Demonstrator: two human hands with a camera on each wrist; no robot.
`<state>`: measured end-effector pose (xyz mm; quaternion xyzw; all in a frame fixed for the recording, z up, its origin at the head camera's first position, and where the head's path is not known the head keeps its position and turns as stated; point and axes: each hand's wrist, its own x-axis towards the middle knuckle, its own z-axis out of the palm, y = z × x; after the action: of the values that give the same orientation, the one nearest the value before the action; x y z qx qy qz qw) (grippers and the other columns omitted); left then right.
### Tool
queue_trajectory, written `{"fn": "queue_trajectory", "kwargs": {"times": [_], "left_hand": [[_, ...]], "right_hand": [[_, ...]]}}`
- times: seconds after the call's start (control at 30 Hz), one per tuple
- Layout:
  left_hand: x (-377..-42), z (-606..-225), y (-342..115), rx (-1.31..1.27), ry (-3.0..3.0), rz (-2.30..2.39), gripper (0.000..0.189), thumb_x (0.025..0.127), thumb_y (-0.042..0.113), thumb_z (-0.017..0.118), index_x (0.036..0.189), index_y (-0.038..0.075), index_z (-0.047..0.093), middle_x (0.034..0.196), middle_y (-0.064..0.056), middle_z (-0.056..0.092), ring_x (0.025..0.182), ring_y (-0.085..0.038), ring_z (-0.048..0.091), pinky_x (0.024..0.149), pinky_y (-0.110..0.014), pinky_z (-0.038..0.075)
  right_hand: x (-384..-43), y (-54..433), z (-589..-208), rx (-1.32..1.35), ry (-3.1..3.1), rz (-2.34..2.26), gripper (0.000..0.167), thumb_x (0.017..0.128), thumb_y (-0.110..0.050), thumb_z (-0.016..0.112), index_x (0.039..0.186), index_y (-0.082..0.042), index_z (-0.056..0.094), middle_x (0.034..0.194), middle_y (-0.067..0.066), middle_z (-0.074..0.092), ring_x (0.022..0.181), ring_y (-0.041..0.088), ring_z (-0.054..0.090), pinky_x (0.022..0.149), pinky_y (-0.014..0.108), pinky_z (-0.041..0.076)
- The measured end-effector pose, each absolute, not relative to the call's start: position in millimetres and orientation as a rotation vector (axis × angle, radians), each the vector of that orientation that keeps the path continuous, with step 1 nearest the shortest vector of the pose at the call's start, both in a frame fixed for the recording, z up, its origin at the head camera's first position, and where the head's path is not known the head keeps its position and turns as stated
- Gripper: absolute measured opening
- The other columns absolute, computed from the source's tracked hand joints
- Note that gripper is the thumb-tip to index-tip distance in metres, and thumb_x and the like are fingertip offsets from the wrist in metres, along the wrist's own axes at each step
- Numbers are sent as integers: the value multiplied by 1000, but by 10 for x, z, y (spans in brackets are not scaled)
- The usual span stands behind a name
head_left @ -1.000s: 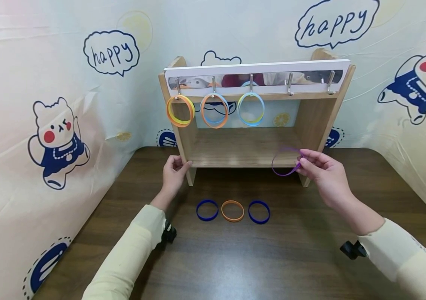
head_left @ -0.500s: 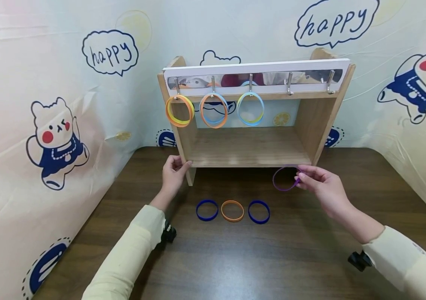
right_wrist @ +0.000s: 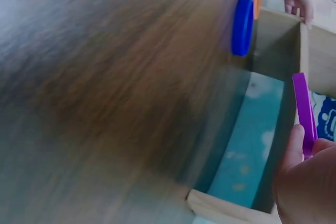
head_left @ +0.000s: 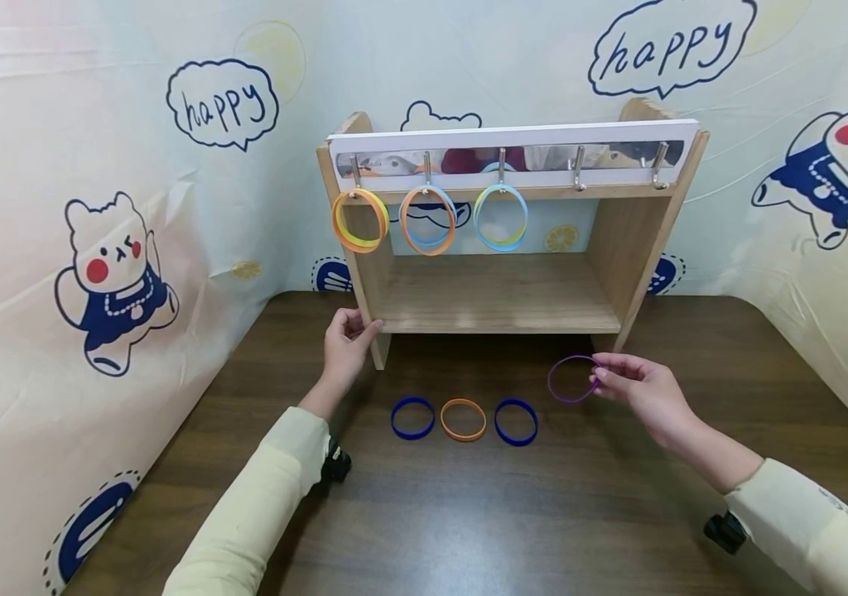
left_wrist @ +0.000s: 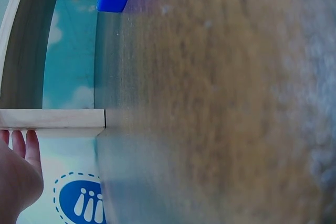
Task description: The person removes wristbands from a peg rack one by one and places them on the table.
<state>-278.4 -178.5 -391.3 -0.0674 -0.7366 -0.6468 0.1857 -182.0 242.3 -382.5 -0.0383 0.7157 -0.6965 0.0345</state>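
In the head view, my right hand [head_left: 648, 397] pinches a purple wristband [head_left: 571, 402] between thumb and fingers, low in front of the rack's right leg. The right wrist view shows that purple wristband [right_wrist: 304, 111] edge-on. My left hand [head_left: 344, 348] grips the lower left side panel of a wooden rack [head_left: 498, 294], thumb at its front edge. On the table before the rack lie a blue wristband [head_left: 412, 437], an orange wristband [head_left: 464, 439] and another blue wristband [head_left: 517, 443] in a row.
Along the rack's white top rail [head_left: 521, 132] are several metal hooks. The three left ones carry yellow and orange bands [head_left: 359, 247], orange and light blue bands [head_left: 427, 251], and light blue and yellow-green bands [head_left: 500, 246]. Both right hooks [head_left: 580, 170] are bare. A printed cloth [head_left: 133, 99] surrounds the table.
My right hand has brought the purple wristband down from the shelf's front edge toward the table. My left hand stays on the side panel.
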Motion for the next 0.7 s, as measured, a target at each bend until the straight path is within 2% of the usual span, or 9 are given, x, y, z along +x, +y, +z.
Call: {"fn": "queue_trajectory", "kwargs": {"times": [0.13, 0.4, 0.7], "left_hand": [[-2783, -3915, -1786, -198, -2070, -1819, 26, 89, 1, 69, 106, -10, 52, 105, -19, 59, 95, -29, 56, 74, -19, 51], [-2958, -4086, -1845, -183, -2023, -1867, 26, 88, 5, 72, 104, -4, 54, 101, -10, 59, 93, -22, 56, 74, -19, 51], [-3041, -4197, -1863, -183, -2019, -1837, 28, 88, 9, 72, 105, -4, 53, 102, -11, 58, 91, -19, 56, 76, -21, 52]], "right_hand": [[-1837, 2465, -3890, -105, 2172, -2124, 32, 97, -5, 58, 125, 9, 54, 101, 3, 65, 93, 11, 66, 88, 33, 52], [-1853, 2486, -4023, -133, 2161, -2067, 37, 98, -1, 55, 128, 19, 46, 101, 3, 65, 94, 12, 65, 85, 29, 53], [-1841, 2489, -4096, -140, 2204, -1943, 40, 98, 1, 52, 131, 21, 40, 114, 22, 59, 101, 20, 64, 86, 31, 53]]}}
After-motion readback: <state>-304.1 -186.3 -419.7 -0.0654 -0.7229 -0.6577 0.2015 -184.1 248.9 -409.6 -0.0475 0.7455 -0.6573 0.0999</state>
